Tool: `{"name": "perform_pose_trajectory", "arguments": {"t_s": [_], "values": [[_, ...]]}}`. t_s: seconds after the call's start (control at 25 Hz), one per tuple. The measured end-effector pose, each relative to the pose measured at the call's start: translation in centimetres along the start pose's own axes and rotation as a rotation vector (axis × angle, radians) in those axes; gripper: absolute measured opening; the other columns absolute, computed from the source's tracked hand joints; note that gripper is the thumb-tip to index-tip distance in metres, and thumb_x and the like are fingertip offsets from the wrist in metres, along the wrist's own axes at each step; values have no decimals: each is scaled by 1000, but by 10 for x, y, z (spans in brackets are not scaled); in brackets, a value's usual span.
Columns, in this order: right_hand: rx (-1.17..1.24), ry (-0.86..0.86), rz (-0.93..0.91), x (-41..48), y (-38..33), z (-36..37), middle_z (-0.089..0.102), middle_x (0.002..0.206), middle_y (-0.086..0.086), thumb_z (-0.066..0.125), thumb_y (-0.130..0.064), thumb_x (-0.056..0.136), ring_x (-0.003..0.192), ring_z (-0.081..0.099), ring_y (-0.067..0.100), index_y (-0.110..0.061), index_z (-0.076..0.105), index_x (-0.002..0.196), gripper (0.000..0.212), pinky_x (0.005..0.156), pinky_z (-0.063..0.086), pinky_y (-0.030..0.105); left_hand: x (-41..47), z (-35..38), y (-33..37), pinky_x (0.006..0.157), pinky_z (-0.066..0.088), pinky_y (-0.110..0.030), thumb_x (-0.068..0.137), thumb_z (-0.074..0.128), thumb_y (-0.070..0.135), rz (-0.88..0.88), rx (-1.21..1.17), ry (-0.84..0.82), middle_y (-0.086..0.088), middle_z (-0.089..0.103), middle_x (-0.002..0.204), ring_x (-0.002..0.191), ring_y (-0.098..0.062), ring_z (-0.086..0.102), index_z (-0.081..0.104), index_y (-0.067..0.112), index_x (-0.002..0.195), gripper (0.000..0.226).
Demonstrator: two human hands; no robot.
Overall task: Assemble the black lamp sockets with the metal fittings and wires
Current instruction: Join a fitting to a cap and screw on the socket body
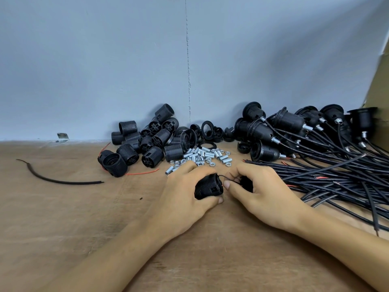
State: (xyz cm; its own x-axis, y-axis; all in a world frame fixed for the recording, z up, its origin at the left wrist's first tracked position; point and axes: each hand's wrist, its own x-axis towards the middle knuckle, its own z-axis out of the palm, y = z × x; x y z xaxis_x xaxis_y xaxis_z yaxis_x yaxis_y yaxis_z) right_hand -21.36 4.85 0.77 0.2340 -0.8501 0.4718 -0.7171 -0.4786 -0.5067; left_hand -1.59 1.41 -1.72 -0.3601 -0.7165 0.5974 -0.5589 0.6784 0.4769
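Left hand [185,193], wooden table [84,218] (grey wall [105,60])

A ribbed black socket body [208,186] is gripped by the left hand [185,192]; a thin wire [228,178] and a black cap [246,183] are held by the right hand [261,190], above a wooden table [84,218].

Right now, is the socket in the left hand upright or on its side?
On its side: the socket lies across the left hand, its end facing the right hand, which pinches a wire.
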Motion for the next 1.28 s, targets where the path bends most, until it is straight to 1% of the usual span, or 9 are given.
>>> {"name": "perform_pose_trajectory", "arguments": {"t_s": [0.12,0.24,0.36,0.64,0.88,1.08,1.16,1.24,1.28], "values": [[-1,-5,-1,0,-1,0,65,79,-1,66,-20,92,80,59,14,-12,67,84,11,76,45,33,0,1,-1,80,33,-1,66,83,47,2,19,4,20,58,95,96,7,54,59,43,113,52],[-3,-16,7,-1,0,0,65,77,-4,66,-21,92,78,59,12,-13,67,83,12,74,45,31,-1,2,0,79,35,-2,68,73,56,12,52,-10,19,56,93,90,2,52,53,44,114,52],[10,-23,9,-1,0,-1,66,75,-7,68,-19,91,77,59,10,-17,67,81,10,72,44,25,-1,2,-1,77,37,-6,70,66,62,39,82,-22,19,52,93,87,3,48,52,43,114,49],[6,-32,21,-1,1,-1,67,74,-8,70,-19,90,75,60,9,-19,68,80,10,68,44,23,0,3,-6,80,37,-5,73,81,47,101,67,-23,19,54,96,88,3,49,59,39,111,45],[108,9,55,0,2,0,71,81,-13,71,-24,90,79,64,5,-25,73,83,7,72,46,17,3,3,-6,85,35,-3,77,79,39,0,21,-13,22,64,104,96,10,54,61,41,113,40],[224,34,69,1,2,-3,70,79,-19,70,-31,90,77,65,2,-34,73,83,8,71,43,10,3,-1,-8,87,48,-20,82,76,31,-79,-90,-54,23,65,100,100,3,59,58,38,110,34],[302,24,97,2,0,-3,70,77,-12,69,-38,90,72,64,5,-31,74,84,11,69,45,14,3,-3,-7,91,51,-29,83,77,27,-84,-129,-78,21,66,102,102,-1,61,58,35,111,35],[349,22,131,2,0,-3,70,76,-4,66,-45,88,72,63,15,-25,74,84,21,67,48,20,3,-3,-6,94,52,-37,83,76,27,-81,-164,-95,17,67,106,105,-6,63,58,32,113,36],[364,26,147,2,1,-3,69,76,-3,66,-45,89,69,62,13,-24,73,82,23,65,47,18,3,-3,-6,94,51,-38,82,75,29,-74,-174,-97,16,67,107,106,-7,63,57,33,114,36]]}}
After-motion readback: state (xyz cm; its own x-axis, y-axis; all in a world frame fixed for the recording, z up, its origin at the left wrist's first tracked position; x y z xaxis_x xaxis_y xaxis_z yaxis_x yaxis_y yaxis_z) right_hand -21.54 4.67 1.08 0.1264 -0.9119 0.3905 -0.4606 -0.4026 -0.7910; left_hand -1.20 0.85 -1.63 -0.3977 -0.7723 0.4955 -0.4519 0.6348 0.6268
